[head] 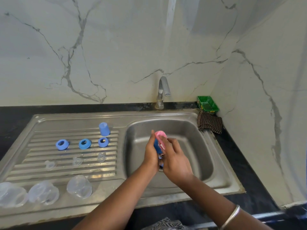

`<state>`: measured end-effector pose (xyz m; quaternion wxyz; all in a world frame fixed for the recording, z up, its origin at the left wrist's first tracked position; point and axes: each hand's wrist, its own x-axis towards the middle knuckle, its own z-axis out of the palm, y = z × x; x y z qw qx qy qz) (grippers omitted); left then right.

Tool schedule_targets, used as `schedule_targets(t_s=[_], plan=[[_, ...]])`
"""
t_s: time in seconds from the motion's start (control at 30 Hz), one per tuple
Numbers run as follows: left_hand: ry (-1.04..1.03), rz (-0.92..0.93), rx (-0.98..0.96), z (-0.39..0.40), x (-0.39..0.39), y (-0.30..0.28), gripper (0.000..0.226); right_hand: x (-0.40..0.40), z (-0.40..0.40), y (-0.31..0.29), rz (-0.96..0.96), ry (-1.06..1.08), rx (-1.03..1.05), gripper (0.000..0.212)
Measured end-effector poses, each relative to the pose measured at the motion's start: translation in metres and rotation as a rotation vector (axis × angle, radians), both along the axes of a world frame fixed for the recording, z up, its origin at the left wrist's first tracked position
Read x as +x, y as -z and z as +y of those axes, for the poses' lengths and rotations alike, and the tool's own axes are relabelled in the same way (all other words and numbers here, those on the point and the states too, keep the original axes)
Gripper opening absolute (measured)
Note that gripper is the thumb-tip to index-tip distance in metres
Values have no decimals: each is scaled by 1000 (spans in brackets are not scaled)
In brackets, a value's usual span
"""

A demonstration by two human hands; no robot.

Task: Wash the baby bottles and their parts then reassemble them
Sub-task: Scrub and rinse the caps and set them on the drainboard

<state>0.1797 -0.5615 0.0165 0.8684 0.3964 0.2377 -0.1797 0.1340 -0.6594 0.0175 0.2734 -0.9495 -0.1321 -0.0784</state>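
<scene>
Over the steel sink basin (191, 130), a blue plastic bottle part (157, 146) is gripped by the left hand (152, 151) and scrubbed with a pink sponge (160, 136) pinched in the right hand (174, 156); every surface should be worked, low over the basin.

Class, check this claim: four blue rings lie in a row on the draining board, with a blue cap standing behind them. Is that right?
Not quite. The head view shows three blue rings, not four, in a row on the draining board, with the blue cap standing behind them.
</scene>
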Motion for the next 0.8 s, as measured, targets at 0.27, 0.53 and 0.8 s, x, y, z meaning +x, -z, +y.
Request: schedule_targets(t_s=[0.27,0.53,0.8], plan=[[-135,75,-120,1,7,-14,53,0,9,8,87,53,216,65],[-91,67,-147,16,7,1,52,12,7,12,78,102,333,50],[-122,-53,-76,24,6,5,41,24,6,10,315,123,751,39]])
